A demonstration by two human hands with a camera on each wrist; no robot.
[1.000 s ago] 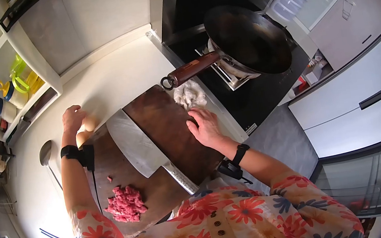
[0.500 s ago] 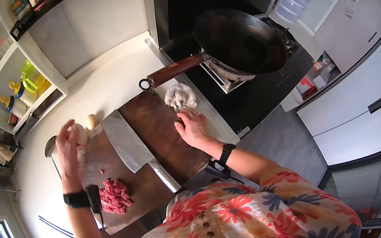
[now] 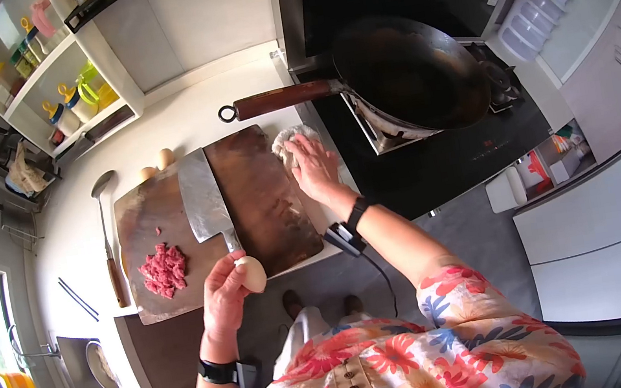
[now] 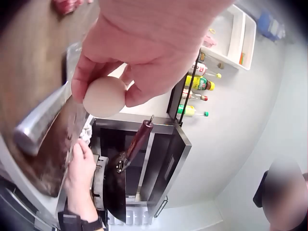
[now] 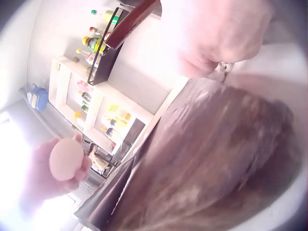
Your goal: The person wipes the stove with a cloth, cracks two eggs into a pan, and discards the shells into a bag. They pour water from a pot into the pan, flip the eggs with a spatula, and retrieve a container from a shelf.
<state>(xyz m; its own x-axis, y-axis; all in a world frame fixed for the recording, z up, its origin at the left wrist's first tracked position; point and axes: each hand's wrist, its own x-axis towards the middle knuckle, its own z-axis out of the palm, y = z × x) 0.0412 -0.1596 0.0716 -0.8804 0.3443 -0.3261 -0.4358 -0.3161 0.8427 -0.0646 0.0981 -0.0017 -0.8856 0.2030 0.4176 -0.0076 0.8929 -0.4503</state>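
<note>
My left hand [image 3: 223, 295] pinches a pale egg [image 3: 253, 274] between thumb and fingers, just off the front edge of the cutting board [image 3: 260, 201]. Up close, the left wrist view shows the egg [image 4: 105, 96] at the fingertips. Near it lies a cleaver [image 3: 203, 197] on the board, handle toward the person. My right hand [image 3: 315, 168] grips a crumpled white cloth [image 3: 288, 135] beside the board's right edge, its fingers over the cloth. Chopped red meat [image 3: 165, 271] is piled on the board's left part. Two more eggs [image 3: 165, 158] sit behind the board.
A dark wok [image 3: 412, 72] stands on the black stove [image 3: 441, 160], its wooden handle [image 3: 285, 99] reaching over the counter behind the board. Left of the board lie a long ladle [image 3: 104, 223] and dark chopsticks [image 3: 77, 298]. A shelf [image 3: 56, 79] with jars stands at the back left.
My left hand has taken an egg from behind the board and carried it to the board's front edge. My right hand has moved from the board onto the white cloth.
</note>
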